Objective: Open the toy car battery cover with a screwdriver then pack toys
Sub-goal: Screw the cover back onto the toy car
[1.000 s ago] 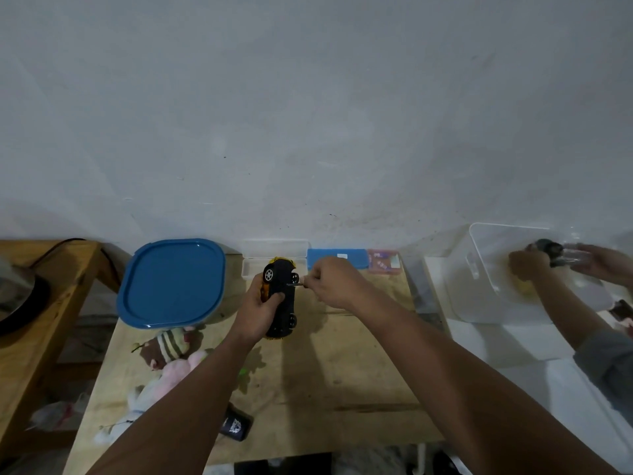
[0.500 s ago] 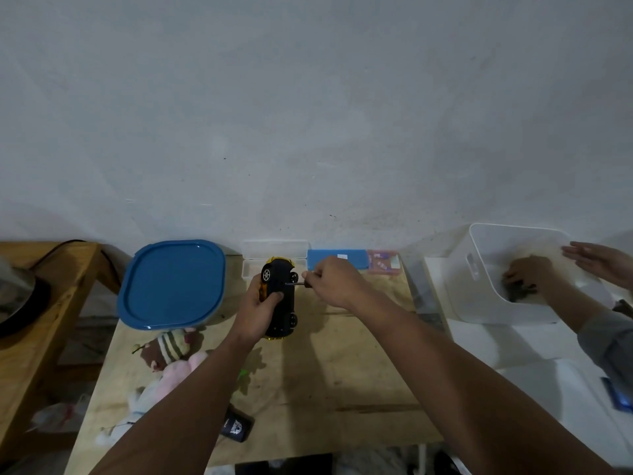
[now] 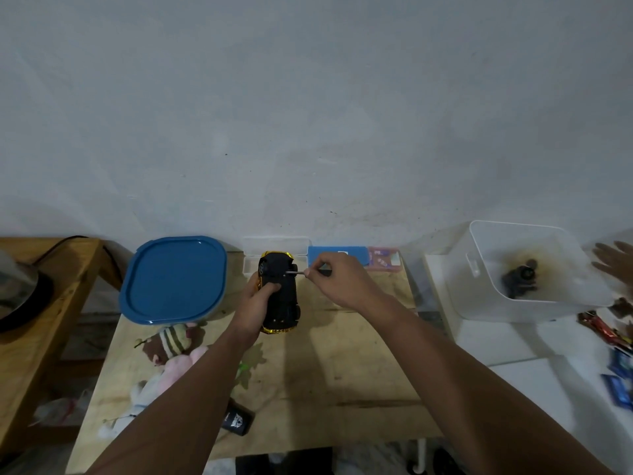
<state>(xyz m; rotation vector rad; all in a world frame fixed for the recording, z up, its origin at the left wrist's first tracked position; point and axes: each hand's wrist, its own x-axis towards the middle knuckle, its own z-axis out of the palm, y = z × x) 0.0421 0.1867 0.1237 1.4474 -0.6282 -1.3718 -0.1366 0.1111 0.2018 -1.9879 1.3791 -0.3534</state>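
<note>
The left hand (image 3: 255, 301) is wrapped around a toy car (image 3: 279, 293), gold-bodied and turned so its black underside faces the camera, held up just above the wooden desk (image 3: 342, 365) with the thumb pressed across the chassis. The right hand (image 3: 337, 279) pinches a slim screwdriver (image 3: 297, 272) between fingertips, its metal shaft running sideways with the tip touching the car's underside near the upper end (the handle is mostly hidden in the fingers). Behind the car, against the wall, sit a clear plastic case (image 3: 275, 244), a blue box (image 3: 339, 254) and a pink packet (image 3: 383, 259). A blue container lid (image 3: 173, 279) lies at the desk's far left corner, and just in front of it are plush toys (image 3: 164, 358), one striped and brown, one pink and white. A small black box (image 3: 236, 421) rests near the front edge. On the white surface to the right stands a translucent white bin (image 3: 479, 269) with a dark object inside, and another person's hand (image 3: 615, 264) is beside it.
</note>
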